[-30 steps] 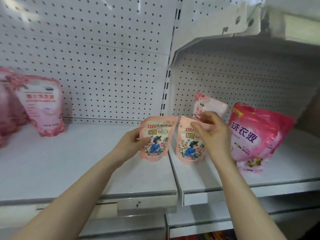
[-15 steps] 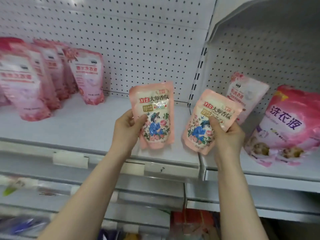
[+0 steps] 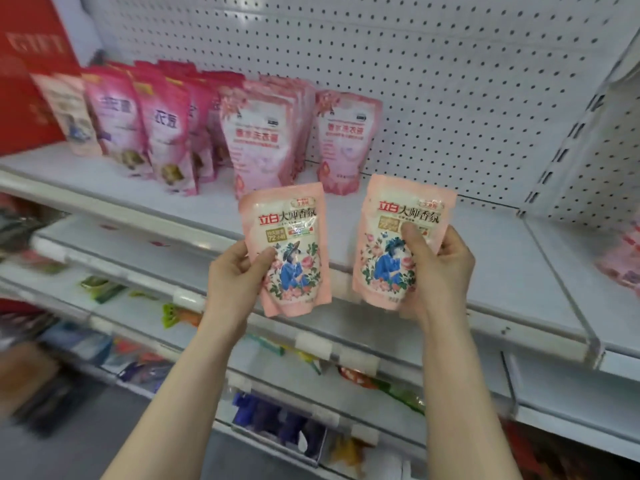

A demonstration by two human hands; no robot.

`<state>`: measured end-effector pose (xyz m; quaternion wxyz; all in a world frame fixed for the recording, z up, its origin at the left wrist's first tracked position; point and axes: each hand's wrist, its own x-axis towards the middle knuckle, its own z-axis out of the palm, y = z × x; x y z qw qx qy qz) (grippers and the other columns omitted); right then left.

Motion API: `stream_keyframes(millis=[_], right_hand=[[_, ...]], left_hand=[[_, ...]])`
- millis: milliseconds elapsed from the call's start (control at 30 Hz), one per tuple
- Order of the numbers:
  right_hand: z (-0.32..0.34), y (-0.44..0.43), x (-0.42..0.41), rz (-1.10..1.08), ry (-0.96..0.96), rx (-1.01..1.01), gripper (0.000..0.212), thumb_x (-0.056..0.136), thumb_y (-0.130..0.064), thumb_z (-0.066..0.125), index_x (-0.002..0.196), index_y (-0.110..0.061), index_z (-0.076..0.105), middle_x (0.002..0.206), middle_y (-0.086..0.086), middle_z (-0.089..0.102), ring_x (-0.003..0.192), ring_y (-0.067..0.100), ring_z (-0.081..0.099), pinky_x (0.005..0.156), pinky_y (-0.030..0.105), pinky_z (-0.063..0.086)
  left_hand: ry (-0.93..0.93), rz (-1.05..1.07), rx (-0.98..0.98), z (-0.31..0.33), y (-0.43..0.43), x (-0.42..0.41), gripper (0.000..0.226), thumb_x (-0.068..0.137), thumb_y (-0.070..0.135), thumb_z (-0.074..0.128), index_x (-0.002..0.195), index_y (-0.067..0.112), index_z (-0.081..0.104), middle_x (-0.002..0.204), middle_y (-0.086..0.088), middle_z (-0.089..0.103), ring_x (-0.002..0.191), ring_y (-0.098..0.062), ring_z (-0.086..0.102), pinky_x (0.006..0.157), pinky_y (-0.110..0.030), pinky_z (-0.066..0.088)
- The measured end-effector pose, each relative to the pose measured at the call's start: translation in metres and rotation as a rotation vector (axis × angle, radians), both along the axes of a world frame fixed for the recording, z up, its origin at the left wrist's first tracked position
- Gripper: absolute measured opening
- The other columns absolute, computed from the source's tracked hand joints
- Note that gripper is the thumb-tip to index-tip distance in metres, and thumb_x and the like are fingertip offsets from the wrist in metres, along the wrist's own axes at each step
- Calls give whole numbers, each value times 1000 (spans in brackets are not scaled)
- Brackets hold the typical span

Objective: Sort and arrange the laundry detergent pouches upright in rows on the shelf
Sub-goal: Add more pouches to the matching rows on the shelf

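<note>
Two pouches in hand, one each. Left hand (image 3: 239, 275) grips the left peach pouch (image 3: 289, 244) by its lower left edge, thumb across the front, fingers behind. Right hand (image 3: 441, 271) grips the right peach pouch (image 3: 375, 252) by its right side, thumb pressed on the front print. Both pouches are upright, print facing the camera, held in the air in front of the shelf edge. They are near each other but apart, and neither touches the shelf (image 3: 491, 261). Same design on both, so they likely go together.

Below the hands: lower shelves (image 3: 277, 420) with small goods, too blurred to name.

Behind the pouches, the shelf shows bare board to the right of a lone pale pink pouch (image 3: 346, 140) standing near the back. Left of it is a packed row of pale pink pouches (image 3: 259, 140), then dark pink pouches (image 3: 162, 133), all upright. Pegboard wall (image 3: 450, 98) behind.

Step, as I judge it: carrying a matched pair to its slot. The next move calls for setting both on their bases on the bare board right of the lone pouch, faces forward. Soft bases may slump, so seat each one before letting go.
</note>
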<state>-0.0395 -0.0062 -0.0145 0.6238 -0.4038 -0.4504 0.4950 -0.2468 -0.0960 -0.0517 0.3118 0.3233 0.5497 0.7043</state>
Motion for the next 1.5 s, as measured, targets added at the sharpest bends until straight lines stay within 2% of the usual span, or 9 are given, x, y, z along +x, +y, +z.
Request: stream_keyframes(millis=[300, 400, 533, 767, 833, 1000, 1167, 1333, 1500], right_hand=[[-18, -50, -202, 131, 12, 1, 13, 87, -12, 73, 99, -16, 70, 92, 0, 78, 83, 22, 76, 74, 47, 61], [-16, -60, -257, 179, -22, 13, 13, 87, -12, 73, 98, -18, 70, 93, 0, 78, 84, 23, 76, 74, 48, 61], [-8, -59, -323, 204, -121, 91, 17, 87, -14, 72, 103, -20, 68, 96, -4, 77, 86, 17, 75, 69, 38, 61], [-6, -29, -434, 252, -186, 205, 16, 87, -13, 73, 100, -20, 68, 98, -1, 77, 88, 18, 74, 75, 46, 61], [-3, -18, -472, 281, -197, 235, 13, 87, -13, 72, 97, -21, 69, 95, -1, 77, 88, 17, 74, 74, 44, 61], [19, 8, -575, 331, -290, 349, 13, 88, -17, 71, 98, -25, 67, 94, -9, 75, 86, 5, 72, 70, 31, 58], [37, 43, -661, 394, -439, 355, 16, 86, -14, 73, 98, -23, 69, 85, -16, 70, 75, -5, 68, 66, 19, 55], [43, 76, -718, 297, -598, 316, 23, 85, -20, 75, 106, -12, 73, 98, 2, 76, 82, 12, 71, 79, 40, 60], [38, 91, -740, 221, -662, 328, 17, 82, -24, 77, 89, -9, 74, 86, 5, 77, 81, 23, 73, 75, 48, 58]], left_hand=[[54, 132, -17, -4, -77, -192, 20, 92, 11, 59, 111, 9, 66, 86, 3, 76, 74, -12, 73, 56, -22, 56], [62, 172, -28, -1, -93, -245, 23, 93, 13, 59, 114, 11, 66, 92, 0, 76, 80, -15, 73, 59, -25, 57], [48, 234, -10, -1, -97, -311, 19, 94, 14, 57, 112, 16, 65, 93, 1, 76, 83, -16, 73, 64, -31, 59], [102, 267, 23, -2, -74, -420, 17, 96, 13, 54, 106, 21, 65, 97, 5, 75, 88, -17, 72, 70, -34, 60], [130, 285, 24, 2, -63, -456, 17, 96, 14, 54, 105, 23, 65, 98, 5, 75, 89, -16, 72, 72, -36, 58], [160, 335, 35, 16, -42, -535, 19, 97, 15, 52, 110, 24, 63, 102, 2, 73, 88, -17, 71, 57, -23, 54], [115, 315, 19, 20, -28, -589, 17, 98, 16, 51, 105, 27, 62, 107, 0, 72, 98, -23, 70, 82, -49, 56], [124, 236, 2, 23, -11, -621, 17, 98, 17, 50, 109, 24, 61, 106, 2, 73, 97, -20, 71, 83, -50, 56], [188, 180, -7, 28, -2, -642, 16, 97, 17, 52, 106, 25, 62, 100, 6, 74, 91, -14, 71, 74, -39, 57]])
